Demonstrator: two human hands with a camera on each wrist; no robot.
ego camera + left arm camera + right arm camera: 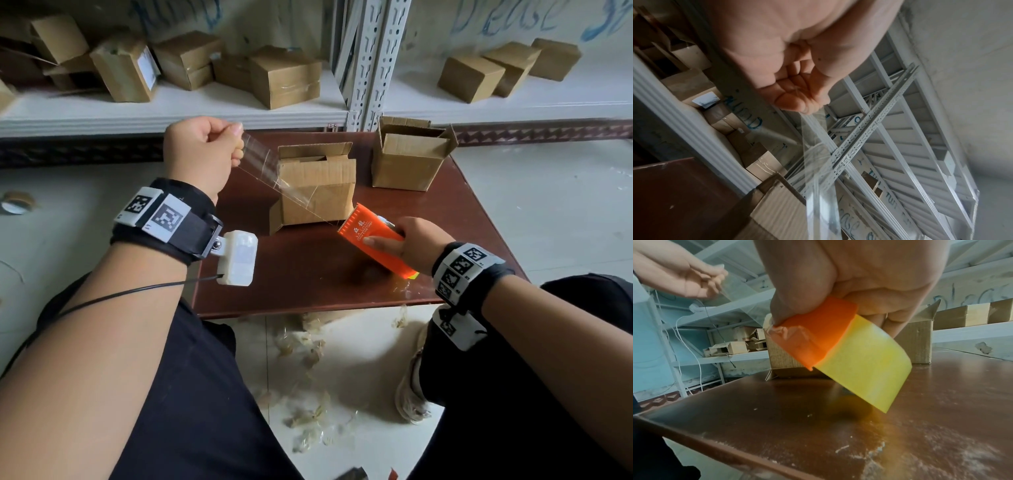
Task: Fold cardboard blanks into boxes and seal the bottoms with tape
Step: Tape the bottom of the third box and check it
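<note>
A small cardboard box (317,186) stands on the brown table (308,281), its flaps loose at top and bottom. My left hand (202,154) is raised left of the box and pinches the free end of a clear tape strip (270,168). In the left wrist view the tape strip (818,155) runs down from the left hand's fingertips (797,104). The strip stretches across the front of the box to the orange tape dispenser (371,240), which my right hand (411,245) grips low over the table. The dispenser (813,335) carries a yellowish tape roll (865,363).
A second box (409,156) with open top flaps stands at the table's back right. White metal shelves (178,102) behind hold several folded boxes. A tape roll (17,202) lies on the floor at left. Tape scraps (308,394) litter the floor between my legs.
</note>
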